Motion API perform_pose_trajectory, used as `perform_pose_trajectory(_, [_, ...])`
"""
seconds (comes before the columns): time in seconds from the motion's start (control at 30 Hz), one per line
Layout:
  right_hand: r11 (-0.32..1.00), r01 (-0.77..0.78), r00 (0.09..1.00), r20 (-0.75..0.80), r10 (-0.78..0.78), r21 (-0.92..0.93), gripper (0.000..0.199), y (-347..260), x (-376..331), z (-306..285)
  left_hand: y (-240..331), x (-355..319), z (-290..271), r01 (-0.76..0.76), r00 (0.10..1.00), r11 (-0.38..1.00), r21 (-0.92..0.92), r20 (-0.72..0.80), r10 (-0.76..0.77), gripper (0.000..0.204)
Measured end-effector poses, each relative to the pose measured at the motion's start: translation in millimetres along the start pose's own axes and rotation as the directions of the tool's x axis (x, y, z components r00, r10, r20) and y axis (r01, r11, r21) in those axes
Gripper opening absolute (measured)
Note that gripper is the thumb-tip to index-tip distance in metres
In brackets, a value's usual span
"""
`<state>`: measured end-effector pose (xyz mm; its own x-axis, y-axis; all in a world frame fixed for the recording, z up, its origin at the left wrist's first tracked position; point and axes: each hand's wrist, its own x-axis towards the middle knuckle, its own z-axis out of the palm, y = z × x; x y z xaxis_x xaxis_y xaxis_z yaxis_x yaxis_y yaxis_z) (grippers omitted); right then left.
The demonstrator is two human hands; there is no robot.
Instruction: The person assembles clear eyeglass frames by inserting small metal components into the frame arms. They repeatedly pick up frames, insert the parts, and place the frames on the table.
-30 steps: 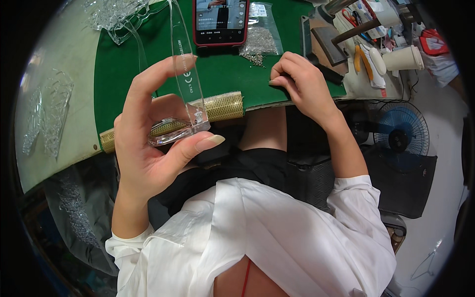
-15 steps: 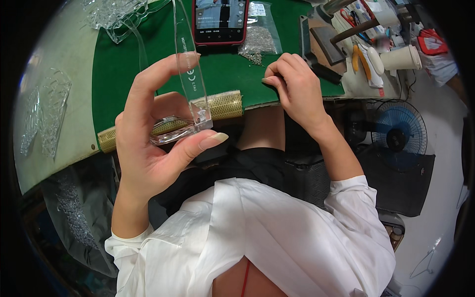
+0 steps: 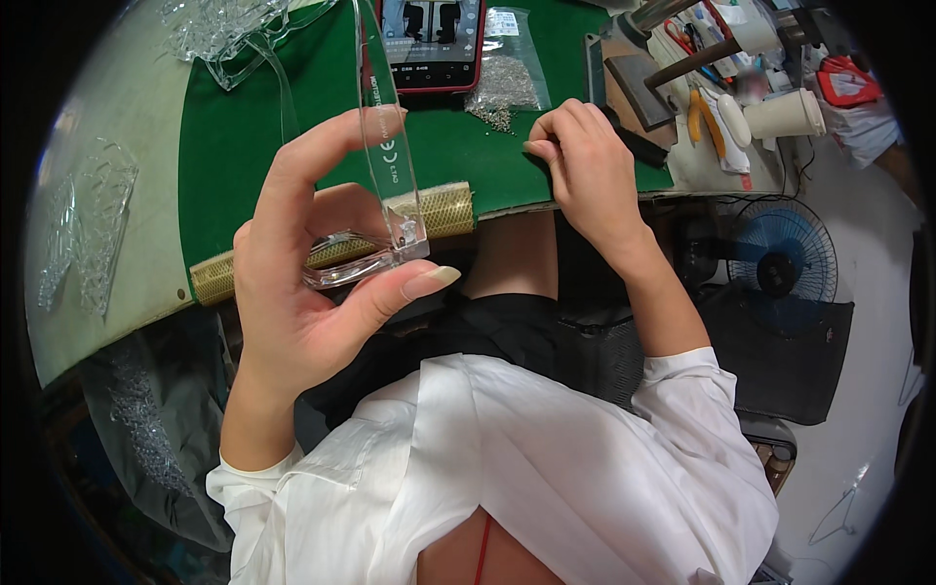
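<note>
My left hand (image 3: pixel 292 283) is closed on a pair of clear plastic safety glasses (image 3: pixel 388 146), held in the air above the table's front edge. One temple points up and away, with pale print along it. The thumb lies under the hinge corner, and the forefinger rests against the temple. Part of the glasses is hidden behind the fingers. Over the green mat (image 3: pixel 458 146), my right hand (image 3: pixel 590 171) has thumb and forefinger pressed together; what they hold, if anything, cannot be made out. Tiny metal screws (image 3: pixel 499 120) lie in a loose pile beyond it, beside their clear bag (image 3: pixel 514 70).
A gold patterned roll (image 3: pixel 450 207) runs along the mat's front edge. Behind stands a phone (image 3: pixel 432 68). More clear glasses (image 3: pixel 258 49) and clear parts (image 3: pixel 97 229) lie left. At right are a metal bench tool (image 3: pixel 639 88), yellow-handled pliers (image 3: pixel 704 122), a cup (image 3: pixel 788 114) and a fan (image 3: pixel 780 263).
My left hand and the glasses have shifted slightly right. The right hand, fingers still pinched, has moved a little. The picture on the phone has changed.
</note>
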<state>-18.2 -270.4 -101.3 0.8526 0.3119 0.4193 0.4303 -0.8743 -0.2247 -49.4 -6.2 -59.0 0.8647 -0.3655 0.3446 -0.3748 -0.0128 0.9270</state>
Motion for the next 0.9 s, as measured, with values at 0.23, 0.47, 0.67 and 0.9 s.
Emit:
perform_pose_trajectory(0.23, [0.999, 0.01, 0.996, 0.085, -0.006, -0.051, 0.009, 1.7, 2.0, 1.8, -1.2, -1.2, 1.4, -0.039, 0.999, 0.999, -0.007, 0.001, 0.039, 0.079])
perform_pose_trajectory(0.47, [0.999, 0.046, 0.975, 0.218, -0.042, -0.012, 0.005, 5.7, 10.0, -7.6, 3.3, -1.0, 3.8, -0.095, 0.994, 0.993, -0.071, -0.066, 0.09, 0.08])
perform_pose_trajectory(0.67, [0.963, 0.122, 0.979, 0.13, -0.156, 0.239, 0.008, 15.9, 22.2, -25.2, 16.5, 12.8, 18.7, -0.065, 0.997, 0.986, -0.153, 0.034, 0.071, 0.076])
perform_pose_trajectory(0.9, [0.714, 0.507, 0.862, -0.277, -0.424, 0.484, 0.013, -29.9, 34.0, -84.3, 20.9, 32.9, 55.0, 0.018, 0.99, 0.994, -0.109, 0.144, -0.002, 0.07])
